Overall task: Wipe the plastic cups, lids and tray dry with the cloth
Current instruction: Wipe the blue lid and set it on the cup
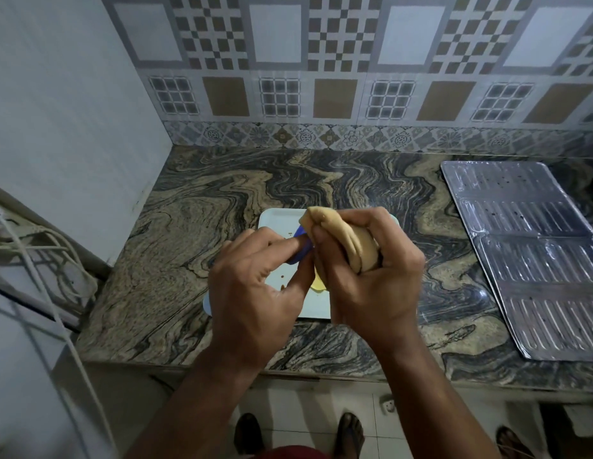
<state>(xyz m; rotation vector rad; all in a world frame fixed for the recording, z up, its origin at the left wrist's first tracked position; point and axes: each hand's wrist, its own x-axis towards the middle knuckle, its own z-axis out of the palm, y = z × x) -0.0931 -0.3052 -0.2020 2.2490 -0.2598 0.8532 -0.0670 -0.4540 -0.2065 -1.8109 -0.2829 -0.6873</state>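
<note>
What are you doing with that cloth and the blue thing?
A person stands at a marbled counter drying plastic things. The left hand holds a small blue plastic piece, mostly hidden, so whether it is a cup or a lid is unclear. The right hand grips a bunched tan cloth and presses it against that piece. Both hands are above a pale tray on the counter, where something yellow lies. A metal rack sits to the right.

Dim indoor light, wide-angle edge distortion

Left hand (pixel 255 286) holds blue lid (pixel 300 248); right hand (pixel 368 273) grips cloth (pixel 351 241).
</note>
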